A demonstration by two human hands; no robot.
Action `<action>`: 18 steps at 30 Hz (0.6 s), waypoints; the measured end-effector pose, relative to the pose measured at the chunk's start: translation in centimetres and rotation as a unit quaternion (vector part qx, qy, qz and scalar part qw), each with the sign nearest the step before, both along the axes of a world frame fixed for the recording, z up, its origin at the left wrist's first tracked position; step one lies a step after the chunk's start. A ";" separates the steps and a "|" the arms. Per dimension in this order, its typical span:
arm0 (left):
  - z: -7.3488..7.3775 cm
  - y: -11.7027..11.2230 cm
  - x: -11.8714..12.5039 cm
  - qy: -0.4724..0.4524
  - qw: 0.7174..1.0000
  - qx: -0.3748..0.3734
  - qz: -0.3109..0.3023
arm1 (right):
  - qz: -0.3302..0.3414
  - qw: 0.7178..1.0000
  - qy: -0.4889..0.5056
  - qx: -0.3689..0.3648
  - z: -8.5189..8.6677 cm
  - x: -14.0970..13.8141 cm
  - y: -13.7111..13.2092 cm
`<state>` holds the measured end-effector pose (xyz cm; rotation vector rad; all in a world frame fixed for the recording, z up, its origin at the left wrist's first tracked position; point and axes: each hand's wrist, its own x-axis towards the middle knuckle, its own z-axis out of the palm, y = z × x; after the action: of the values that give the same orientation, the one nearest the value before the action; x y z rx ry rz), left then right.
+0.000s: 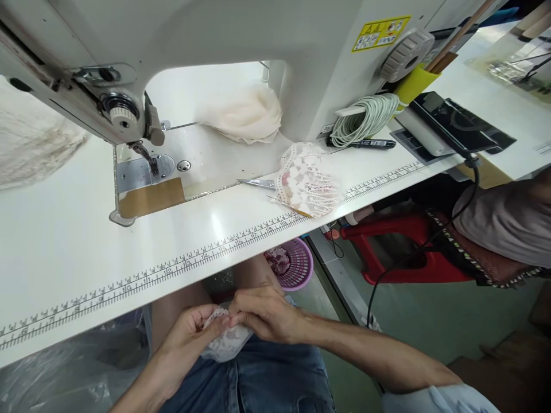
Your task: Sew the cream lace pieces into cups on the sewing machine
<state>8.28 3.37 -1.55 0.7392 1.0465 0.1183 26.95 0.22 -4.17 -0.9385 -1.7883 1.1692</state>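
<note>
lace piece (224, 343) held over lap, below front edge of tabletop (64, 241), between both hands. left hand (185, 335) fingers (205, 319) pinched on its left side, right hand (267, 315) fingers (241, 314) pinched on its top edge; the two hands touch over the lace. lap in blue denim (267, 378). on tabletop: sewing machine (224, 34), needle area at left; white fabric (245, 117) bunched under machine arm; lace pile (307, 183) near front edge, scissors (258, 183) touching it, partly under it. ruler scale (172, 268) runs along tabletop front edge. coiled white cord (365, 117) and black pen (372, 143) by machine base. purple basket (297, 264) under tabletop, near knees; red stool (400, 252) to its right.
</note>
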 end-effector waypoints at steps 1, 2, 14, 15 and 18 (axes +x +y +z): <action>0.1 0.0 -0.1 0.006 1.000 0.001 0.003 | 0.000 0.998 -0.047 0.034 -0.3 0.3 -0.1; 0.2 0.1 -0.2 0.015 1.000 0.001 0.007 | 0.000 0.994 -0.099 0.055 -0.8 0.8 -0.2; 0.1 0.2 -0.6 0.034 0.999 -0.004 0.001 | -0.122 0.935 -0.332 -0.018 -0.7 5.6 -2.4; 0.2 0.3 -0.4 0.033 0.999 -0.005 0.000 | -0.107 0.958 -0.266 -0.004 0.4 4.7 -2.5; 0.7 0.3 0.0 0.034 0.999 0.001 -0.002 | -0.078 0.977 -0.194 0.035 2.6 2.2 -2.4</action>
<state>8.25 3.66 -0.83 0.7523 1.1097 0.0907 29.16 -2.18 -1.62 -1.3093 -1.9990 0.8599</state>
